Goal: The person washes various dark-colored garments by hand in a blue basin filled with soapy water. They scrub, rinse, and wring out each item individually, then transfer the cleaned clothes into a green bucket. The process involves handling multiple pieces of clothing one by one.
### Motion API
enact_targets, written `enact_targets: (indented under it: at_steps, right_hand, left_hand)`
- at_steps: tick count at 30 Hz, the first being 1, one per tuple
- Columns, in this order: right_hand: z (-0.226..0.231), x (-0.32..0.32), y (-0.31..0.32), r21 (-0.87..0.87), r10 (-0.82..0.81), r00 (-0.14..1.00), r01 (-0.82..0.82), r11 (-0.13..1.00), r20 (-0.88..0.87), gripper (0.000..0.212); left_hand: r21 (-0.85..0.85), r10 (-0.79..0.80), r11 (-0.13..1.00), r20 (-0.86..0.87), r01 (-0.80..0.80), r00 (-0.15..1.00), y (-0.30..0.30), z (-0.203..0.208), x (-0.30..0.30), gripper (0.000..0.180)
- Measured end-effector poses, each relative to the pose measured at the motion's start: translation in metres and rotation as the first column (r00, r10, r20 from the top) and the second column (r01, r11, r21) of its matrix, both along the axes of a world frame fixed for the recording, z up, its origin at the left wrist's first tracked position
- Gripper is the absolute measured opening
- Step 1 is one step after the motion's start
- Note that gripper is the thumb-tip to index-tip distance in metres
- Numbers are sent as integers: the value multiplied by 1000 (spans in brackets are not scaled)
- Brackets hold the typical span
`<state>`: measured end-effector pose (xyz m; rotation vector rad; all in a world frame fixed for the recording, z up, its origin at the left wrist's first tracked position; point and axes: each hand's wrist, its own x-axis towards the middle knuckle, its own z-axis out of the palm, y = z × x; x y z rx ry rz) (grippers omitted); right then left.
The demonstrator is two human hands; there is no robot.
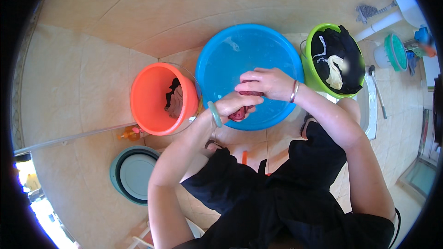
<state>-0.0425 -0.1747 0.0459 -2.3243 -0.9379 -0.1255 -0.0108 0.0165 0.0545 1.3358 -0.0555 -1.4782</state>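
A bunched dark red cloth (238, 113) is gripped between my two hands over the near part of a large round blue basin (272, 48). My left hand (228, 104), with a pale green bangle on its wrist, is closed around the lower part of the cloth. Just above and to the right, my right hand (266, 83) wraps its fingers over the upper part. Most of the cloth is hidden inside my fingers, so its kind cannot be made out. Shallow water seems to lie in the basin.
Left of the basin stands an orange bucket (146, 97) with dark and pinkish cloth inside. A green bucket (314, 76) on the right holds black and cream clothes. A grey-green basin (138, 175) sits lower left. A long-handled brush (379, 93) lies at the right.
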Motion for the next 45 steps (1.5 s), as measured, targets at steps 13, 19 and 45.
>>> enact_targets:
  at_steps: [13, 19, 45]
  right_hand:
    - [-50, -2, 16, -20, -482, 828, 498, 867, -287, 29]
    - [-64, 0, 30, 111, -564, 696, 667, 736, -445, 28]
    - [-35, 37, 96, 413, 184, 370, 798, 438, -910, 44]
  left_hand:
    - [653, -637, 756, 710, 58, 300, -29, -9, 25, 30]
    - [664, -661, 746, 748, 49, -58, -26, -22, 41, 19]
    - [16, 469, 876, 205, -482, 859, 112, -12, 36, 56]
